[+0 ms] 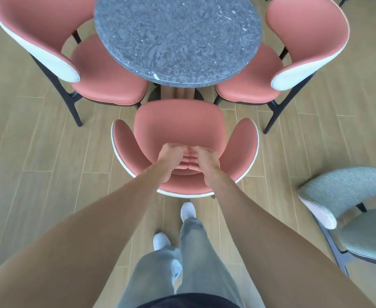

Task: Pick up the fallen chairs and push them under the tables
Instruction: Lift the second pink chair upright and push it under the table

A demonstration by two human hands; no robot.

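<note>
I am holding the pink chair (180,125) upright, both hands, left hand (171,155) and right hand (206,157), curling their fingers over the backrest's middle. Its seat is pointing straight ahead at the round desk (178,38), just short of its edge, so I judge a forward push comes next.

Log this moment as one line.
step: pushing chair in | left hand: grips backrest | right hand: grips backrest | chair: upright, facing table
</note>
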